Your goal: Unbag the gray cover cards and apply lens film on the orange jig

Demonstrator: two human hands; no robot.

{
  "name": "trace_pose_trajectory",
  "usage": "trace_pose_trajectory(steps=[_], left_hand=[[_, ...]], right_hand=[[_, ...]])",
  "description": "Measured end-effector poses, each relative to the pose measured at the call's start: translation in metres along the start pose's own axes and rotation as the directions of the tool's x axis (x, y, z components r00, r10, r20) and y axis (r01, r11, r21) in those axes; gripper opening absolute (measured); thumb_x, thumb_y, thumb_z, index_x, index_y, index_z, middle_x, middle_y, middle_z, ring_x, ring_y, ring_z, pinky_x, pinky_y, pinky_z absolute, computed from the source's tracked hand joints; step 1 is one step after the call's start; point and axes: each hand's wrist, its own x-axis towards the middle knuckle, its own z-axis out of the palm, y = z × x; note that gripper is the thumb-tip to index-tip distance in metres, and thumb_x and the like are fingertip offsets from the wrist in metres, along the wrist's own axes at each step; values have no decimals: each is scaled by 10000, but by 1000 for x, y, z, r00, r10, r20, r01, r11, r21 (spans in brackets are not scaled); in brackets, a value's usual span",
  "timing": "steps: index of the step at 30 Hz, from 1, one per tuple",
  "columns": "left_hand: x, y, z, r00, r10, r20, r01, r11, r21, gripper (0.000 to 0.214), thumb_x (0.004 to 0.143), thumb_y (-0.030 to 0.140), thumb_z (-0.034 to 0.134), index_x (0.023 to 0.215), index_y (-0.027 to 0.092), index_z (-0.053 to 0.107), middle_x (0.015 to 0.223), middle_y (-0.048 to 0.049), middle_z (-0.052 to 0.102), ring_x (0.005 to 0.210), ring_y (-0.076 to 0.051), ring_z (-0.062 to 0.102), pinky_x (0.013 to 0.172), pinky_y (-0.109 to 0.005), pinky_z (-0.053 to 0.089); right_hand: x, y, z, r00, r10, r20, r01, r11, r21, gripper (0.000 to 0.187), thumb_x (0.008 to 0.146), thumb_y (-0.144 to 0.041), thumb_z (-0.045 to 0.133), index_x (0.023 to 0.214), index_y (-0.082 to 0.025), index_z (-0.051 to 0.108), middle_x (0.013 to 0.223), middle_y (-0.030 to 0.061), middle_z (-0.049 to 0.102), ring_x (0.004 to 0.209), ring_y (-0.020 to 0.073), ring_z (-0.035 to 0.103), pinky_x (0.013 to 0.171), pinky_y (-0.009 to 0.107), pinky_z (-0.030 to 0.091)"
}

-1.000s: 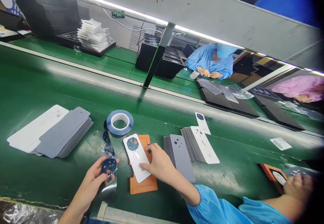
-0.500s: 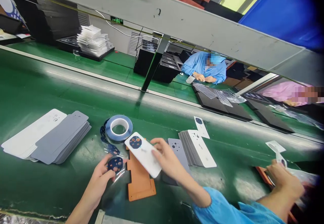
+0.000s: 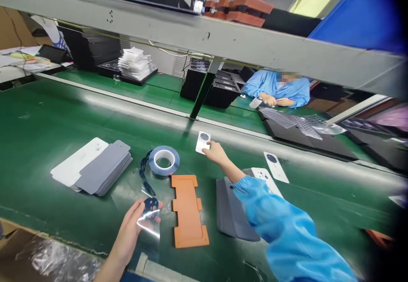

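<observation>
Reaching toward the back of the green bench, my right hand point(image 3: 217, 153) pinches a white phone back panel point(image 3: 201, 141) with a dark blue round film over its camera area. Whether the panel rests on the surface cannot be told. My left hand point(image 3: 130, 227) grips a clear film strip point(image 3: 149, 227) that carries a dark blue camera-shaped sticker point(image 3: 151, 205). The strip runs to a blue roll of stickers point(image 3: 176, 161) with a white core. Between my hands lies an orange fixture plate point(image 3: 188, 214) with nothing on it.
Grey and white panels are stacked at left point(image 3: 105, 167) and beneath my right sleeve point(image 3: 226, 210). Another white panel with a blue film point(image 3: 276, 169) lies at right. A metal shelf beam point(image 3: 178, 33) crosses overhead. A co-worker in blue point(image 3: 277, 88) sits across the bench.
My right hand has carried the white panel from above the orange plate to the back of the bench. My left hand keeps the strip. A neighbour's hand at right has left view.
</observation>
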Motion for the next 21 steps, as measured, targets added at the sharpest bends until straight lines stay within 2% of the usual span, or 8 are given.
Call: trace_pose_trajectory(steps=[3, 4, 6, 8, 11, 14, 18, 21], left_hand=[[2, 4, 0, 999, 12, 38, -12, 1000, -10, 459, 813, 535, 696, 1014, 123, 699, 1057, -149, 755, 809, -262, 727, 777, -357, 546], [4, 4, 0, 999, 23, 37, -22, 1000, -9, 453, 807, 524, 708, 1009, 118, 701, 1038, -148, 757, 805, -260, 730, 770, -352, 551], [7, 3, 0, 999, 37, 14, -37, 999, 6, 460, 789, 514, 728, 1007, 110, 702, 998, -141, 756, 768, -252, 731, 692, -327, 559], [11, 0, -1, 999, 44, -12, -44, 999, 28, 465, 771, 512, 745, 997, 108, 703, 954, -123, 750, 725, -233, 722, 608, -297, 553], [15, -3, -4, 997, 71, -42, -69, 997, 42, 452, 771, 518, 745, 966, 113, 703, 883, -85, 734, 717, -190, 696, 578, -261, 558], [18, -5, -8, 996, 62, -58, -57, 995, 82, 483, 778, 555, 723, 942, 101, 702, 791, -67, 709, 673, -165, 667, 553, -252, 567], [20, -6, -6, 996, 58, -65, -45, 982, 183, 495, 777, 574, 709, 919, 100, 700, 755, -63, 700, 621, -162, 661, 525, -265, 579], [22, -4, -5, 995, 76, -69, -54, 961, 270, 499, 782, 599, 684, 861, 107, 705, 753, -74, 715, 624, -176, 674, 521, -271, 578]], right_hand=[[-55, -16, 21, 969, -224, 107, 213, 971, 106, 275, 891, -225, 626, 1154, -188, 698, 1135, 92, 709, 1020, 224, 666, 935, 335, 498], [-77, -22, 31, 938, -317, 142, 293, 942, 166, 242, 899, -240, 619, 1120, -224, 715, 1109, 56, 719, 993, 202, 671, 907, 308, 507], [-117, -34, 53, 833, -525, 175, 451, 827, 334, 227, 919, -247, 593, 1103, -221, 723, 1037, 54, 723, 892, 187, 680, 812, 304, 532], [-149, -42, 75, 783, -596, 177, 494, 769, 406, 259, 924, -257, 609, 1159, -208, 706, 984, 59, 709, 806, 177, 672, 754, 308, 542], [-173, -47, 103, 783, -609, 124, 525, 755, 394, 275, 920, -232, 637, 1188, -203, 692, 1011, 73, 693, 859, 197, 667, 787, 331, 547], [-180, -41, 119, 790, -612, 22, 563, 741, 366, 225, 915, -188, 645, 1130, -208, 710, 1028, 78, 707, 943, 225, 660, 820, 351, 546], [-187, -31, 131, 781, -612, -123, 609, 703, 368, 168, 929, -202, 634, 1063, -217, 734, 1008, 71, 746, 895, 230, 673, 790, 370, 538], [-193, -29, 132, 768, -598, -230, 628, 633, 453, 150, 937, -205, 613, 965, -232, 758, 1021, 67, 746, 902, 221, 676, 809, 372, 530]])
